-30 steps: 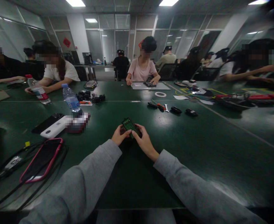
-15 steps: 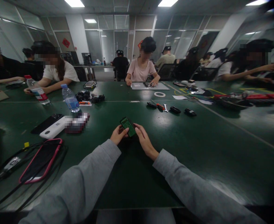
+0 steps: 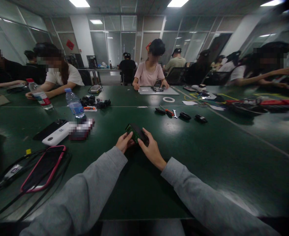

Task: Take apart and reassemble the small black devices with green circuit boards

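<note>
A small dark device with a green circuit board [image 3: 136,132] is held between both hands above the green table [image 3: 144,183]. My left hand [image 3: 125,141] grips its left side, thumb on the green face. On the other side my right hand [image 3: 152,148] has its thumb at the lower edge and its fingers along the black side. The device is tilted, so its black side shows. The undersides of both hands and the fingers below the device are hidden.
Bottles [image 3: 74,104], a white power bank [image 3: 56,133] and a pink-edged phone [image 3: 44,168] with cables lie left. Beyond the hands are a screwdriver [image 3: 169,112], a wrench [image 3: 175,113], black parts [image 3: 184,115] and a white ring [image 3: 168,99]. Several people sit around.
The device has turned, so its black side now shows more and the green face less. My right thumb and fingers have spread around it. The person opposite has moved a hand slightly.
</note>
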`<action>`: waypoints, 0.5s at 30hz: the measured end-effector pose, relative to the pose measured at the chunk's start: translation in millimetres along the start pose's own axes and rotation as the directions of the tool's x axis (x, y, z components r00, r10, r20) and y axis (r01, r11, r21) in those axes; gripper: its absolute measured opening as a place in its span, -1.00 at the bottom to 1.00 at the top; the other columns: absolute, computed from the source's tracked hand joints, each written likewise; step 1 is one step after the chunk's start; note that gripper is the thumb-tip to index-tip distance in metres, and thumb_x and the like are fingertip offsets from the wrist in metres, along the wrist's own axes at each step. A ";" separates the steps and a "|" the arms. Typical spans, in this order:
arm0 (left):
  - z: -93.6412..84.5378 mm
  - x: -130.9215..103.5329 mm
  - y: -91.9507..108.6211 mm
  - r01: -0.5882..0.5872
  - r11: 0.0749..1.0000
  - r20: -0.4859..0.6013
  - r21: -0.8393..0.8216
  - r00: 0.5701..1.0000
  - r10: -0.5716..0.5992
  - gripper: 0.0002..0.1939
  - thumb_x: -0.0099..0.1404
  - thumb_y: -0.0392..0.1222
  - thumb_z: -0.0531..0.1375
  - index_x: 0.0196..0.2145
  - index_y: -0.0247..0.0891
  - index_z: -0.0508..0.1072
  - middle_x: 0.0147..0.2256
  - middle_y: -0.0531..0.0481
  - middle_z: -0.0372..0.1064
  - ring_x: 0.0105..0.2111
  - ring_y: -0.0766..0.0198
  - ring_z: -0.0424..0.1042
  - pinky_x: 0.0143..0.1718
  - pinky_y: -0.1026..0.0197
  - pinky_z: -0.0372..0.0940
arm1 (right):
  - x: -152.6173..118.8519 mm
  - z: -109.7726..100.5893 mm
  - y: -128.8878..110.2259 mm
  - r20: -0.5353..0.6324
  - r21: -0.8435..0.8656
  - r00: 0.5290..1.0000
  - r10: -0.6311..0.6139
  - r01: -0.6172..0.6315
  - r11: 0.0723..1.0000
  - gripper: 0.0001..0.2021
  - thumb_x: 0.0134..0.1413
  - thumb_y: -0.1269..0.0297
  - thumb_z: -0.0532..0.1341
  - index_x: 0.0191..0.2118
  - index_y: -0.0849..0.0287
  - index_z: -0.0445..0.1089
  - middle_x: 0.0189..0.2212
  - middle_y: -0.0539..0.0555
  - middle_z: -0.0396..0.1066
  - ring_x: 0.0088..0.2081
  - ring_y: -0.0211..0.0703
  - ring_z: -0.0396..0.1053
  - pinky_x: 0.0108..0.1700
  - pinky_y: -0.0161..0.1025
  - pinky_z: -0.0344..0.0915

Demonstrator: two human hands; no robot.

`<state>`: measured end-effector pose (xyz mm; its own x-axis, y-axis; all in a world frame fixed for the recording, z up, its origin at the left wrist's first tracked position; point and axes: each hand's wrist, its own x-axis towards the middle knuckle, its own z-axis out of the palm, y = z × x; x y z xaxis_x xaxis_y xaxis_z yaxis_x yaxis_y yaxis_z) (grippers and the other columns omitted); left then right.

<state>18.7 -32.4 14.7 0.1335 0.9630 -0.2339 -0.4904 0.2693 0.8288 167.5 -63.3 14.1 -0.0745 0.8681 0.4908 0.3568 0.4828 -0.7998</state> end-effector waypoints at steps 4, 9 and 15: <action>-1.6 0.6 3.1 0.059 0.998 0.013 -0.039 0.998 -0.058 -0.57 0.09 0.09 0.23 -0.20 -0.29 0.39 -0.32 -0.07 0.43 -0.47 0.33 0.44 -0.43 0.26 0.34 | -2.6 -2.1 -10.8 0.056 -0.181 0.984 -0.167 0.175 0.968 -0.41 0.14 0.22 0.17 0.25 0.14 -0.01 0.15 0.11 0.10 0.16 -0.10 0.11 0.21 -0.09 0.11; -4.7 3.5 3.3 0.110 0.992 0.023 -0.067 0.994 -0.109 -0.45 0.10 0.22 0.15 -0.10 -0.25 0.34 -0.34 -0.09 0.44 -0.46 0.26 0.45 -0.50 0.23 0.32 | -3.2 -3.2 -13.8 0.118 -0.264 0.961 -0.250 0.273 0.925 -0.35 0.13 0.27 0.20 0.28 0.08 -0.09 0.17 0.07 0.08 0.17 -0.12 0.09 0.22 -0.11 0.10; -4.5 3.1 0.6 0.156 0.982 0.059 -0.103 0.987 -0.150 -0.31 0.08 0.35 0.05 0.00 -0.20 0.31 -0.35 -0.08 0.43 -0.43 0.24 0.44 -0.49 0.24 0.31 | -2.6 -7.3 -22.7 0.178 -0.300 0.914 -0.363 0.402 0.865 -0.36 0.18 0.38 0.12 0.30 0.04 -0.17 0.21 0.03 -0.01 0.22 -0.12 0.00 0.24 -0.07 0.06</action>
<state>14.9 -29.3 12.2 0.2566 0.9101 -0.3254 -0.5494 0.4144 0.7256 166.4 -77.3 33.6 -0.3638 0.6389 0.6778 0.5584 0.7320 -0.3903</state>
